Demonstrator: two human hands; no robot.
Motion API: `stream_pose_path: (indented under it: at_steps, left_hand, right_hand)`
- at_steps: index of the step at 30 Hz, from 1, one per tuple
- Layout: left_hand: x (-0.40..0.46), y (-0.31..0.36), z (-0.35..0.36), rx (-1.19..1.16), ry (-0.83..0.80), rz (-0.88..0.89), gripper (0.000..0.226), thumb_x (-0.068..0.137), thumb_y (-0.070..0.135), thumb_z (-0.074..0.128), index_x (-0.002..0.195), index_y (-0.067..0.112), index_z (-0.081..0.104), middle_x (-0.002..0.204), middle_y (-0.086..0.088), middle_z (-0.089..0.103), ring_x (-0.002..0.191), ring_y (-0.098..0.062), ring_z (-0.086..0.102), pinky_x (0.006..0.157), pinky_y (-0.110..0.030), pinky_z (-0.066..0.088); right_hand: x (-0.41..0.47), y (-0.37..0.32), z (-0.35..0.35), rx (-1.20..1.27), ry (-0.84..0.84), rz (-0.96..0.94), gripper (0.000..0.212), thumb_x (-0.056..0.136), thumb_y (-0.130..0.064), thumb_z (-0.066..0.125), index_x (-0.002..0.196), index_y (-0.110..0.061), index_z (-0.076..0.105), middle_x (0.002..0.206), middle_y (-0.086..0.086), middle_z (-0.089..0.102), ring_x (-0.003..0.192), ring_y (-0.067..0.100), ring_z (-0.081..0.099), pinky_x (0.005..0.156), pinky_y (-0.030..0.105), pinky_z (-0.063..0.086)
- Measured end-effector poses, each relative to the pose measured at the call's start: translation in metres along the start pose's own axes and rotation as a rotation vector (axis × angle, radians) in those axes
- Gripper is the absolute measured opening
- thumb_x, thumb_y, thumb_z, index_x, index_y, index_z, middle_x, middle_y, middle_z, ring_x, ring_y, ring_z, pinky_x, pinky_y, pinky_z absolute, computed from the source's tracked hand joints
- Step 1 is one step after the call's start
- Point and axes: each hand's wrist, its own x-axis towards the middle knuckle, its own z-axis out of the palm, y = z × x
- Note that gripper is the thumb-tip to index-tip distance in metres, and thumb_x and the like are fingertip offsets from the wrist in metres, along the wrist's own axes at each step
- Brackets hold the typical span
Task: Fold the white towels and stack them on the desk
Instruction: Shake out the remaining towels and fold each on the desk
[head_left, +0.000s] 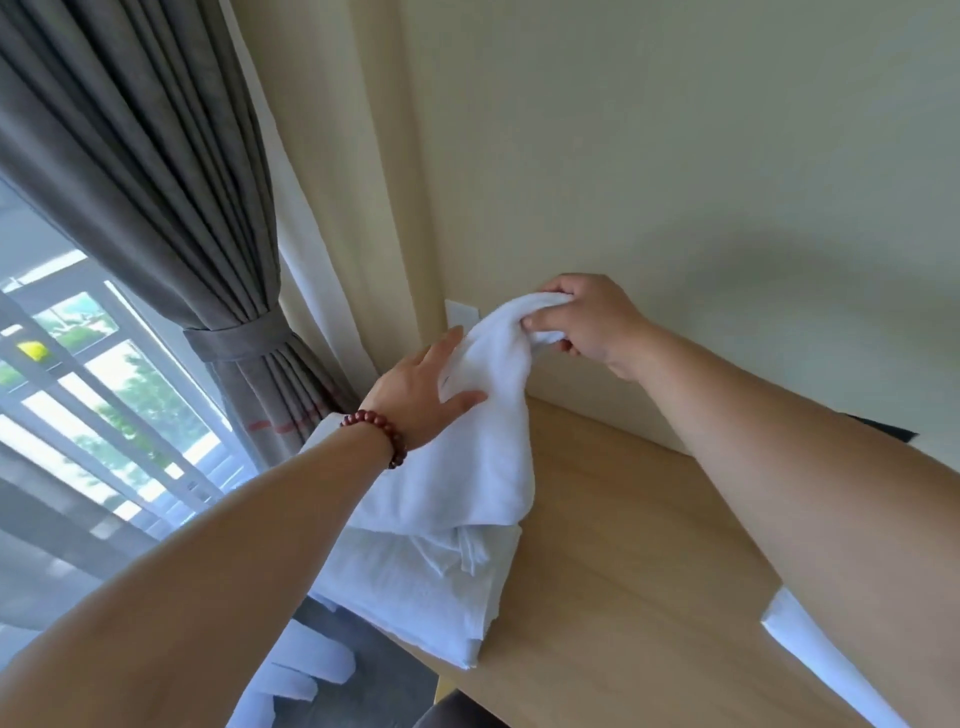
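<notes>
White towel (488, 441) lifted above folded towel stack (415, 587) at wooden tabletop (623, 545) left edge, right hand (587, 319) pinching its bunched top, left hand (426, 400) fingers spread flat against its side, bead bracelet (384, 434) on left wrist.

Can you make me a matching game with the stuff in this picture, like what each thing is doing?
Things:
1. right hand
2. left hand
3. bead bracelet
4. grey curtain

States:
A. tied back with a band by the window
B. worn on the left wrist
C. grips the bunched top of the white towel, lifted above the desk
D. lies flat with straight fingers against the side of the towel

Pairs: 1-C, 2-D, 3-B, 4-A
</notes>
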Motion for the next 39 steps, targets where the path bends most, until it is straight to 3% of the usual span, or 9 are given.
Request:
stream_pose_path:
  at_steps: [3, 5, 8, 15, 19, 23, 29, 36, 39]
  left_hand:
    - [0.023, 0.051, -0.004, -0.027, -0.008, 0.084, 0.069, 0.088, 0.056, 0.062, 0.148, 0.037, 0.034, 0.130, 0.007, 0.060, 0.113, -0.021, 0.060, 0.088, -0.030, 0.045]
    - [0.036, 0.087, -0.007, -0.074, -0.022, 0.115, 0.045, 0.088, 0.050, 0.066, 0.128, 0.032, 0.054, 0.103, 0.011, 0.064, 0.101, -0.020, 0.062, 0.076, -0.026, 0.041]
    - [0.052, 0.139, -0.018, -0.162, 0.035, 0.123, 0.027, 0.084, 0.046, 0.070, 0.094, 0.026, 0.056, 0.081, 0.011, 0.058, 0.085, -0.020, 0.059, 0.065, -0.029, 0.037]
    - [0.076, 0.240, -0.059, -0.356, 0.158, 0.247, 0.040, 0.080, 0.052, 0.074, 0.096, 0.017, 0.063, 0.089, 0.005, 0.068, 0.085, -0.018, 0.062, 0.070, -0.030, 0.049]
    - [0.082, 0.281, -0.075, -0.584, 0.233, 0.268, 0.032, 0.084, 0.051, 0.070, 0.094, 0.021, 0.066, 0.085, 0.009, 0.072, 0.082, -0.010, 0.068, 0.068, -0.025, 0.052]
    - [0.086, 0.309, -0.071, -0.579, 0.182, 0.293, 0.034, 0.088, 0.054, 0.065, 0.084, 0.020, 0.064, 0.075, 0.011, 0.067, 0.067, -0.008, 0.060, 0.059, -0.019, 0.044]
    - [0.085, 0.335, -0.066, -0.610, 0.158, 0.300, 0.066, 0.087, 0.066, 0.060, 0.085, 0.000, 0.059, 0.069, 0.002, 0.055, 0.061, -0.014, 0.047, 0.060, -0.029, 0.040]
    - [0.081, 0.329, -0.069, -0.460, 0.226, 0.210, 0.062, 0.091, 0.070, 0.049, 0.061, 0.017, 0.035, 0.057, 0.003, 0.037, 0.056, -0.019, 0.036, 0.053, -0.032, 0.028]
    - [0.085, 0.316, -0.065, -0.351, 0.213, 0.180, 0.059, 0.093, 0.065, 0.049, 0.064, 0.015, 0.041, 0.061, 0.000, 0.045, 0.060, -0.021, 0.044, 0.056, -0.033, 0.032]
  right_hand:
    - [-0.015, -0.008, -0.042, 0.003, 0.027, -0.002, 0.022, 0.082, -0.012, 0.076, 0.104, -0.012, 0.071, 0.085, 0.000, 0.067, 0.064, 0.010, 0.059, 0.049, 0.018, 0.045]
    - [-0.026, -0.014, -0.070, -0.020, 0.069, -0.012, 0.021, 0.081, -0.011, 0.076, 0.101, -0.014, 0.072, 0.087, 0.001, 0.069, 0.067, 0.011, 0.059, 0.051, 0.020, 0.047]
    - [-0.042, -0.022, -0.112, 0.002, 0.179, -0.060, 0.020, 0.079, -0.011, 0.076, 0.097, -0.019, 0.072, 0.084, 0.001, 0.069, 0.068, 0.015, 0.059, 0.056, 0.026, 0.048]
    - [-0.075, -0.042, -0.198, 0.339, 0.411, -0.171, 0.034, 0.074, -0.028, 0.080, 0.105, -0.024, 0.067, 0.102, -0.001, 0.075, 0.092, 0.017, 0.072, 0.078, 0.033, 0.057]
    - [-0.098, -0.034, -0.220, 0.400, 0.202, -0.066, 0.039, 0.083, -0.044, 0.075, 0.116, -0.026, 0.065, 0.119, 0.000, 0.072, 0.106, 0.021, 0.071, 0.091, 0.038, 0.054]
    - [-0.118, -0.022, -0.223, 0.284, 0.046, -0.001, 0.040, 0.091, -0.028, 0.070, 0.130, -0.024, 0.061, 0.120, -0.004, 0.072, 0.107, 0.017, 0.070, 0.093, 0.037, 0.054]
    - [-0.128, -0.014, -0.238, 0.190, 0.249, 0.030, 0.031, 0.087, -0.022, 0.076, 0.117, -0.017, 0.069, 0.105, -0.003, 0.077, 0.095, 0.017, 0.074, 0.095, 0.041, 0.056]
    - [-0.120, 0.000, -0.250, 0.151, 0.540, 0.098, 0.015, 0.086, -0.023, 0.073, 0.098, -0.014, 0.075, 0.098, 0.007, 0.077, 0.088, 0.026, 0.075, 0.090, 0.049, 0.058]
    - [-0.119, 0.006, -0.254, 0.167, 0.596, 0.124, 0.017, 0.087, -0.025, 0.069, 0.100, -0.015, 0.074, 0.099, 0.008, 0.076, 0.090, 0.029, 0.073, 0.089, 0.051, 0.058]
